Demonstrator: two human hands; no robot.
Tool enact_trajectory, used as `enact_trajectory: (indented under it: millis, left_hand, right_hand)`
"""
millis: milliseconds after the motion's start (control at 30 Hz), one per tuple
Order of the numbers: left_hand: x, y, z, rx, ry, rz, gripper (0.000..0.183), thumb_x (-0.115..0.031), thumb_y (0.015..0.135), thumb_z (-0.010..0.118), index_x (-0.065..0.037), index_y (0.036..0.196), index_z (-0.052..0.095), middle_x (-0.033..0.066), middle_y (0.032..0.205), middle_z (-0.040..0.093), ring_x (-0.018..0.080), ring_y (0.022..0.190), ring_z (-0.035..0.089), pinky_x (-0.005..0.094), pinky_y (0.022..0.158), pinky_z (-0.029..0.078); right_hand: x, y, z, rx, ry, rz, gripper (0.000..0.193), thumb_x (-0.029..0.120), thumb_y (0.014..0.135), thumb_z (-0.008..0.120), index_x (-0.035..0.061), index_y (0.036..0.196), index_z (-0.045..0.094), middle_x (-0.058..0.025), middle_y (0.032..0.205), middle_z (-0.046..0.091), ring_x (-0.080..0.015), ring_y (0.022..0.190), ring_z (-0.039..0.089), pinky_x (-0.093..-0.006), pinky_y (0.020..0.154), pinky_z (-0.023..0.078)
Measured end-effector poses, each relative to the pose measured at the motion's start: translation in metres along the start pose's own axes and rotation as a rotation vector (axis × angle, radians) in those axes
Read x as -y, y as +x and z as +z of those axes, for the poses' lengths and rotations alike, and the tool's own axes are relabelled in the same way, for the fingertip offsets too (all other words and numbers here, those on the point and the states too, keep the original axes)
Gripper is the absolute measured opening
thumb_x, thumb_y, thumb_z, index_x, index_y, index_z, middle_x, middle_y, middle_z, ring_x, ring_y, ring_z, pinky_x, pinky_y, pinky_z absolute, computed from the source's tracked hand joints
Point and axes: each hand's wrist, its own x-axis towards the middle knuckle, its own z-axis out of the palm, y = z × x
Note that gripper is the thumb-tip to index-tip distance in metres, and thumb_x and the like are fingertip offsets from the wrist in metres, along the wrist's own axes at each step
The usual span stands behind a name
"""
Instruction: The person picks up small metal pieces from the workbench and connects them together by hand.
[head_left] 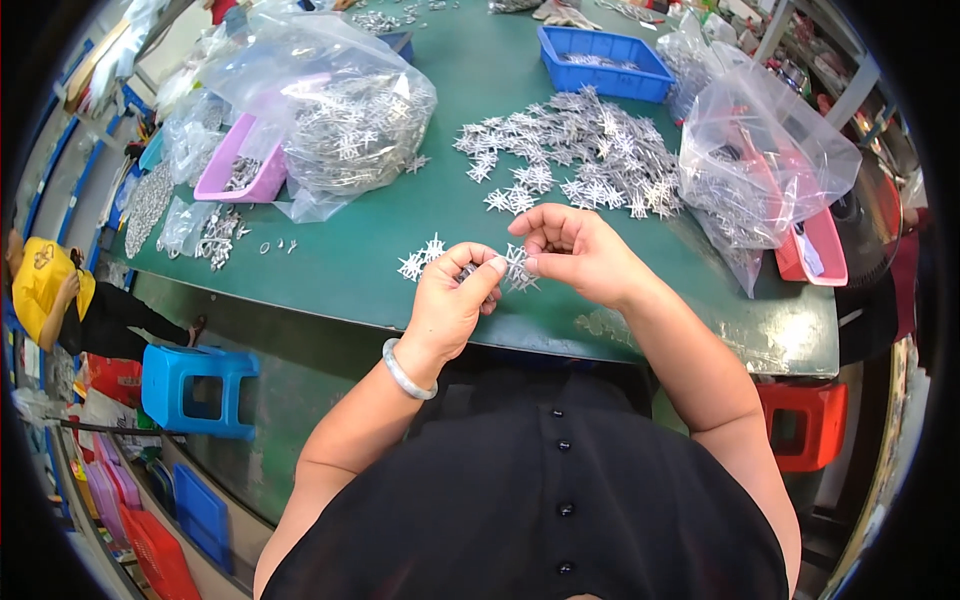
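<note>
Near the front edge of the green table, my left hand (450, 300) pinches a small silvery spiky metal piece (518, 268) between thumb and fingers. My right hand (590, 258) meets it from the other side, its thumb against the piece and its fingers curled above. Partly behind my left hand lies a small cluster of similar spiky pieces (415, 262). Just beyond my hands spreads a large heap of the same spiky pieces (590, 145).
Clear plastic bags of metal pieces stand at left (350, 130) and right (735, 190). Beside them are a purple bin (270, 180) and a pink bin (830, 250). A blue tray (610, 82) sits at the back. Blue (195, 390) and red stools (815, 425) flank the table. Someone in yellow (45, 285) is at far left.
</note>
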Motion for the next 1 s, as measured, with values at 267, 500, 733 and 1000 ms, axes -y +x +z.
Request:
enact_trajectory:
  millis: [267, 500, 733, 1000]
  left_hand:
    - [0.013, 0.003, 0.004, -0.003, -0.127, -0.090, 0.007, -0.012, 0.084, 0.059, -0.005, 0.084, 0.057, 0.0005, 0.068, 0.055, 0.0067, 0.059, 0.052, 0.0194, 0.049, 0.040]
    - [0.022, 0.009, 0.004, 0.016, -0.213, -0.117, 0.006, -0.012, 0.086, 0.056, -0.006, 0.085, 0.055, 0.0008, 0.071, 0.054, 0.0086, 0.061, 0.051, 0.0211, 0.052, 0.040]
    - [0.020, 0.004, 0.013, -0.008, -0.093, 0.070, 0.008, -0.012, 0.086, 0.057, -0.006, 0.090, 0.057, 0.0017, 0.070, 0.055, 0.0091, 0.062, 0.051, 0.0220, 0.053, 0.040]
    - [0.020, 0.000, 0.009, 0.006, -0.067, 0.115, 0.013, -0.011, 0.085, 0.059, -0.004, 0.095, 0.059, 0.0013, 0.074, 0.056, 0.0071, 0.063, 0.051, 0.0203, 0.054, 0.041]
  right_hand:
    - [-0.011, -0.014, -0.001, -0.091, 0.242, 0.077, 0.029, 0.000, 0.080, 0.057, -0.0009, 0.108, 0.051, -0.0010, 0.082, 0.055, -0.0060, 0.075, 0.051, -0.0207, 0.067, 0.043]
    - [-0.025, -0.021, -0.005, -0.185, 0.175, 0.102, 0.023, 0.005, 0.080, 0.060, -0.0005, 0.103, 0.056, -0.0021, 0.086, 0.058, -0.0057, 0.076, 0.052, -0.0207, 0.067, 0.044]
    - [-0.028, -0.026, 0.005, -0.305, -0.061, -0.004, 0.011, 0.006, 0.080, 0.062, -0.0010, 0.088, 0.061, -0.0019, 0.079, 0.061, -0.0055, 0.066, 0.052, -0.0220, 0.057, 0.043]
    - [-0.025, -0.027, 0.010, -0.390, -0.437, -0.452, 0.006, 0.000, 0.076, 0.061, -0.0004, 0.082, 0.061, -0.0100, 0.079, 0.061, -0.0186, 0.070, 0.061, -0.0267, 0.060, 0.047]
